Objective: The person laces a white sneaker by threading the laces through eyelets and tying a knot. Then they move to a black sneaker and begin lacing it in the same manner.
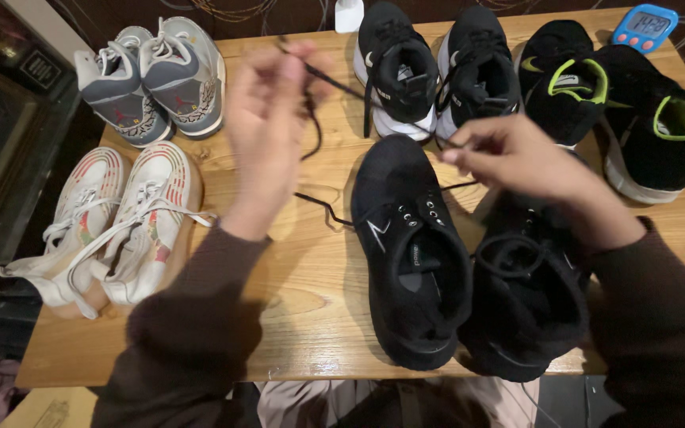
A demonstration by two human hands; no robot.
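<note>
Blue digital timer [645, 26], rounded, grey screen, red buttons: table's far right corner. Dark framed sign [39, 70], pale lettering: far left, off the table. White tongue label [570, 80]: black-green shoe.

the left hand [267, 131] is up high and blurry, with its fingers pinched together. the right hand [517, 162] is lower, and its fingertips are pinched too.

Ten shoes [410, 246], one blue timer [644, 26], two hands [267, 127]
</note>
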